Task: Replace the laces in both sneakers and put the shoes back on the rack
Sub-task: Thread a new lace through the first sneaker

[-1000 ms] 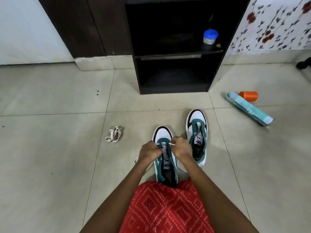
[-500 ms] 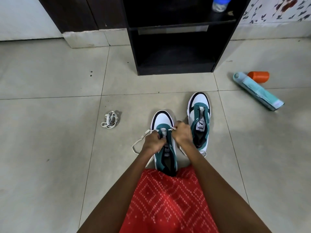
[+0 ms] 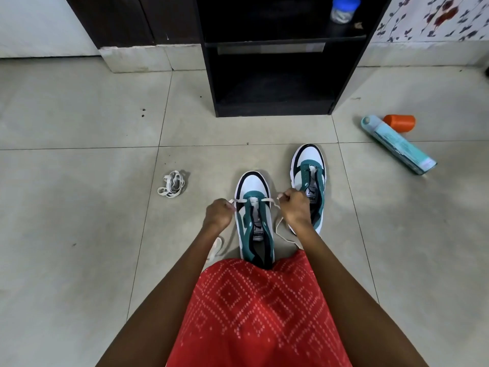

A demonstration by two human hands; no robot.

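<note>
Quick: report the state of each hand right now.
Left hand: closed, pinching one end of the flat white lace in the nearer teal-and-white sneaker.
Right hand: closed, pinching that lace's other end.

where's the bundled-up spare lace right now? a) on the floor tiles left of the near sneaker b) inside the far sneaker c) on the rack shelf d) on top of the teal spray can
a: the bundled lace lies on the floor to the left of the near sneaker, clearly apart from it.
</note>
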